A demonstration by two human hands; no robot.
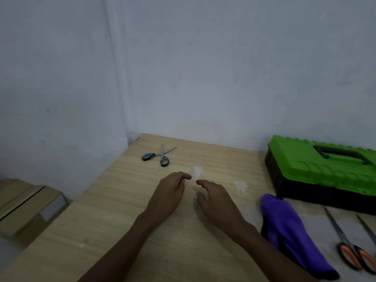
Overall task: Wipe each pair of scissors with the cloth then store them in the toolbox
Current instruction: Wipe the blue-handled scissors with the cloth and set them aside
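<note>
Blue-handled scissors [159,156] lie with blades spread at the far left of the wooden table [114,220]. Orange-handled scissors [353,247] lie spread at the near right, partly cut off by the frame edge. A purple cloth [289,231] lies crumpled between my right arm and the orange scissors. The green and black toolbox [323,169] stands with its lid down at the far right. My left hand [168,196] and my right hand [217,202] hover side by side over the middle of the table, fingers loosely curled, holding nothing.
White smudges [241,187] mark the tabletop near the hands. A cardboard box [30,208] sits lower down, left of the table. Walls close the table in at the back and left corner.
</note>
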